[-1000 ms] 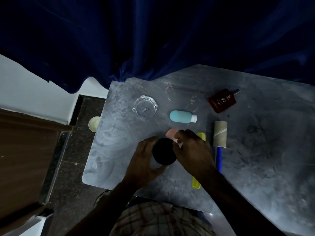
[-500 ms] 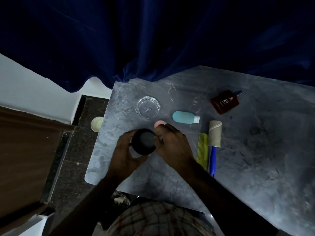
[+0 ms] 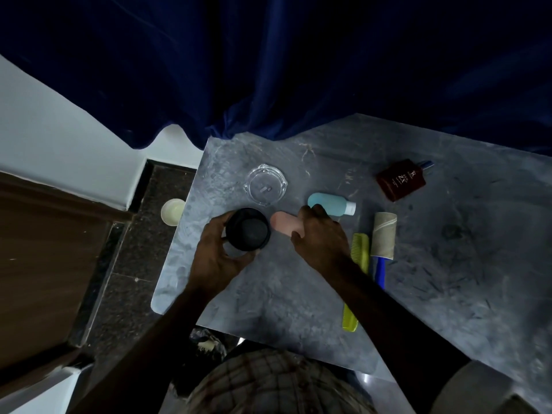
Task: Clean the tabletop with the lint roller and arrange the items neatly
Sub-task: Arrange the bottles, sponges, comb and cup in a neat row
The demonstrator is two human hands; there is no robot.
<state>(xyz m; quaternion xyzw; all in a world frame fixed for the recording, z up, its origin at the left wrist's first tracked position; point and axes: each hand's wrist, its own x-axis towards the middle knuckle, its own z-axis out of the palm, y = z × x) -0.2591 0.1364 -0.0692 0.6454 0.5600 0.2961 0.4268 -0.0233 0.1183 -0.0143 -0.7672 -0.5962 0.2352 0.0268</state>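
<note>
My left hand (image 3: 216,258) grips a round black jar (image 3: 247,229) near the left edge of the grey marble tabletop (image 3: 448,279). My right hand (image 3: 321,239) closes its fingers around a small pink bottle (image 3: 283,223) lying just right of the jar. A teal bottle with a white cap (image 3: 330,203) lies beyond my right hand. The lint roller (image 3: 383,242), with a worn grey roll and blue handle, lies to the right, beside a yellow-green comb (image 3: 357,273) partly hidden by my right forearm.
A clear glass ashtray (image 3: 264,184) sits beyond the jar. A dark red perfume bottle (image 3: 401,179) lies at the back right. A blue curtain (image 3: 298,70) hangs over the table's far edge. A pale cup (image 3: 173,211) stands on the dark floor left of the table.
Both hands carried the black jar leftward, close to the ashtray. My right hand then left the jar and took hold of the pink bottle.
</note>
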